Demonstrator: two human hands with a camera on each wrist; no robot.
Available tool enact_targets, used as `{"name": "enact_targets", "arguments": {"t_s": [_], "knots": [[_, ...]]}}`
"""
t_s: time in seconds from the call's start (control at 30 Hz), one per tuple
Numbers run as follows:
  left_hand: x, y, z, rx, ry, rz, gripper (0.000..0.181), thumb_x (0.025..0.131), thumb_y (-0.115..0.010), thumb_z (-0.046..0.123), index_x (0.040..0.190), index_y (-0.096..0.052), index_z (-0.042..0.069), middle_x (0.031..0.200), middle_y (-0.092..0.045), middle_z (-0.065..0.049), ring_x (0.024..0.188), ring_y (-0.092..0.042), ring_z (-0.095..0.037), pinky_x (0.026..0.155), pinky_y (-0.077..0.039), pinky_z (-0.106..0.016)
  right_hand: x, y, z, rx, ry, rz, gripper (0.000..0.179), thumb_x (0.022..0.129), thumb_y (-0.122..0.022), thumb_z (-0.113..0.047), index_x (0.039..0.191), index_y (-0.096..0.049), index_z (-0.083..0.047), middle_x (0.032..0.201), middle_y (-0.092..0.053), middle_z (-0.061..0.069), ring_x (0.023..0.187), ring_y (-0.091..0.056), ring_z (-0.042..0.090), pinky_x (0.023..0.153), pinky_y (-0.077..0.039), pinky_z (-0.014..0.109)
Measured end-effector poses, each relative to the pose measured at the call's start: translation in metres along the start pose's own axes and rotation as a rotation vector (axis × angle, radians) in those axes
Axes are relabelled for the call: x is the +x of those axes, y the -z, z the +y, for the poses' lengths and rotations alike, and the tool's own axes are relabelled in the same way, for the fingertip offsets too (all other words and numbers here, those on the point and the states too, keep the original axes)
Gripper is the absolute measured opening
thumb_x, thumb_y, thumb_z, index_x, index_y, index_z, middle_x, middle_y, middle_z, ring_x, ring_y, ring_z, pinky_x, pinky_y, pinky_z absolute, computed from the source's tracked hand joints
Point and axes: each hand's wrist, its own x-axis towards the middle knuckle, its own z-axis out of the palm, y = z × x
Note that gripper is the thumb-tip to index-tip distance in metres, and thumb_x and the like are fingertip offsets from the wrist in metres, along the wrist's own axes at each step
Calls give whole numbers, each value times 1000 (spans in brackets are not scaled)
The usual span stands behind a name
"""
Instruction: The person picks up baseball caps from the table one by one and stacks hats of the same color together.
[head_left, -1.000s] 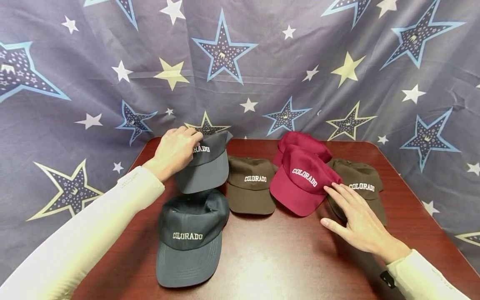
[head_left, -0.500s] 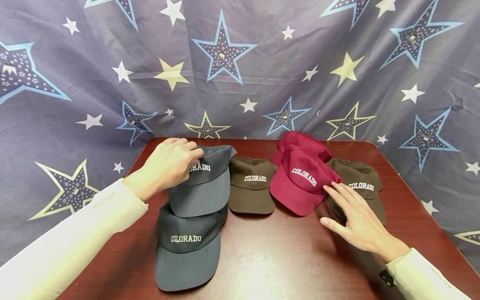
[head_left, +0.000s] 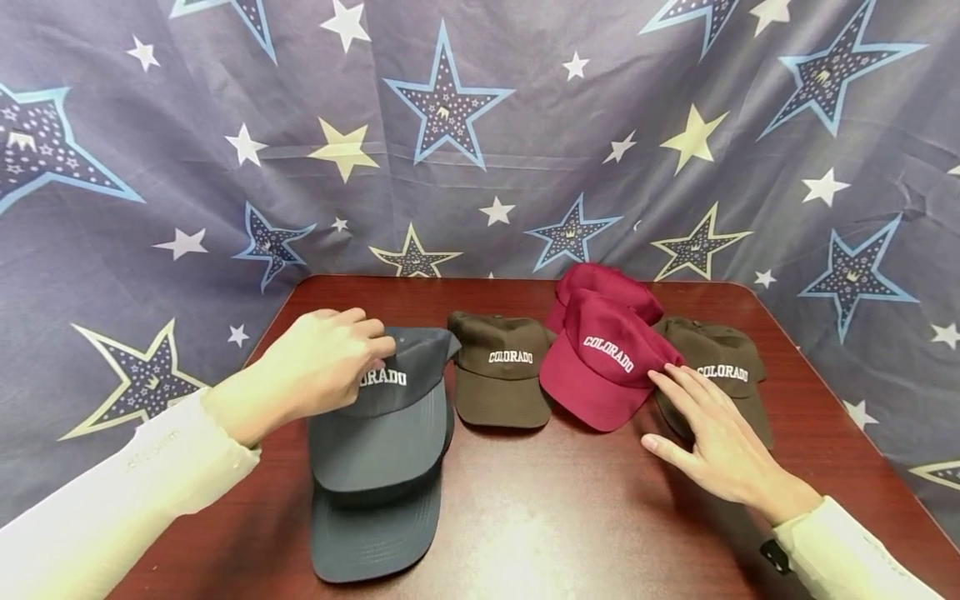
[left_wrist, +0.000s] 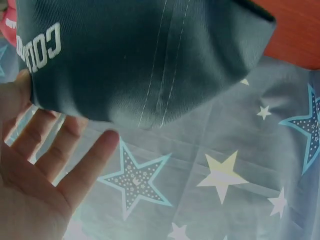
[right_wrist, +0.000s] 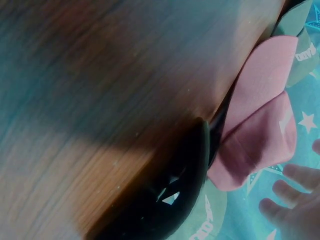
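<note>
My left hand (head_left: 318, 367) pinches a dark grey COLORADO baseball cap (head_left: 386, 450) by the top of its crown. In the left wrist view, the thumb lies on the front of this cap (left_wrist: 125, 60), with fingers behind its edge. The held cap overlaps a second dark grey cap (head_left: 378, 537), whose brim shows below it; whether they touch is unclear. On the right, my right hand (head_left: 716, 442) is spread, its fingertips by the front maroon cap (head_left: 600, 367) and over part of a brown cap (head_left: 723, 367). The right wrist view shows loose fingers (right_wrist: 292, 177) near the maroon cap (right_wrist: 260, 135).
Another brown cap (head_left: 502, 362) stands between the grey caps and the maroon ones. Behind the front maroon cap sits a second maroon cap (head_left: 618, 292). All rest on a reddish-brown table (head_left: 525, 508), backed by a star-patterned cloth (head_left: 517, 125).
My left hand has brought the grey cap nearer and lower, from behind the second grey cap to over its crown, covering its lettering. My right hand has barely moved.
</note>
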Motion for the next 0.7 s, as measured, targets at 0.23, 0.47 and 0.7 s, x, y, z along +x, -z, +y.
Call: {"name": "enact_targets", "arguments": {"t_s": [0.23,0.47,0.7], "knots": [[-24,-16,17,-36,12,-48,20,80,-76,9,76,-58,16,74,-53,1,70,-54,-24,43,-44,-36,0,-1,-1,2,3,2,87,83,-82,-46,157,-43,-19,156,-44,17,143,-36,44,114,-30,58],[-42,-36,26,-111,78,-104,29,79,-88,24,84,-59,19,75,-56,5,68,-58,-21,44,-44,-34,1,-3,-2,2,-2,-8,86,83,-81,-47,156,-45,-17,156,-43,18,144,-36,44,115,-30,58],[-47,-42,32,-155,81,-174,39,74,-91,33,86,-56,20,75,-59,9,68,-64,-20,45,-46,-36,1,-4,-3,2,0,-9,85,84,-81,-46,154,-47,-13,155,-44,18,143,-36,44,116,-29,56]]}}
